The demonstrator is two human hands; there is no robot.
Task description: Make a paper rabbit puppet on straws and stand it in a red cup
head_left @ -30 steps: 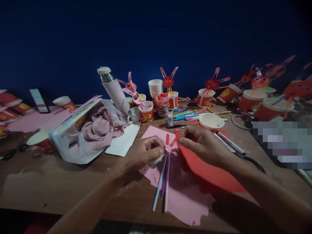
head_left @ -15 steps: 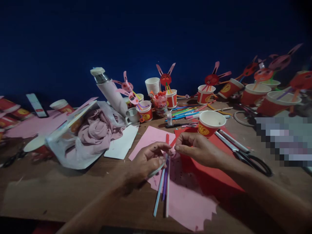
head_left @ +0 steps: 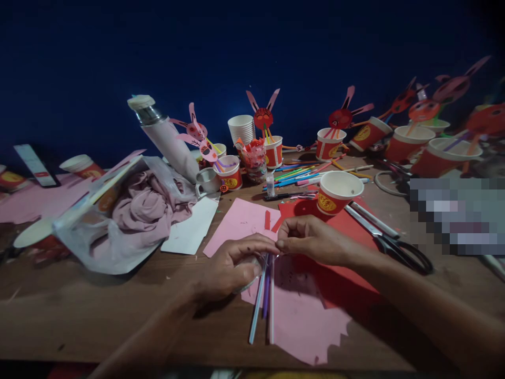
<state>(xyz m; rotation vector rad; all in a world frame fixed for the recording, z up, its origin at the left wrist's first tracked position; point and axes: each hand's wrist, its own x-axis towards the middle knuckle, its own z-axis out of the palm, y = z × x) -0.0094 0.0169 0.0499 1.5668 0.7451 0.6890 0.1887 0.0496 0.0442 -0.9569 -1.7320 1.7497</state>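
Observation:
My left hand [head_left: 232, 266] is curled around what looks like a roll of clear tape [head_left: 249, 283], mostly covered by the palm and thumb. My right hand [head_left: 311, 239] has thumb and index finger pinched together at the left fingertips; whatever lies in the pinch is too small to make out. Beneath the hands, a blue-and-white straw [head_left: 256, 313], a purple straw [head_left: 266, 297] and a pale striped straw [head_left: 271, 321] stick out toward me, their far ends hidden. They lie over pink paper [head_left: 303, 331]. A short red paper strip [head_left: 267, 220] shows just beyond my fingers.
Red paper [head_left: 343, 287], scissors [head_left: 389, 247] and a paper cup [head_left: 341, 184] are on the right. Cups with paper rabbit figures [head_left: 263, 118] line the back. Loose straws [head_left: 294, 176] lie mid-table. Leftward are a plastic bag with cloth [head_left: 145, 200], a mug [head_left: 209, 181] and a thermos [head_left: 169, 145].
The fingertips of both hands have come closer together over the straws, and the left hand lies flatter over the roll. The view has shifted slightly, moving most items left and up.

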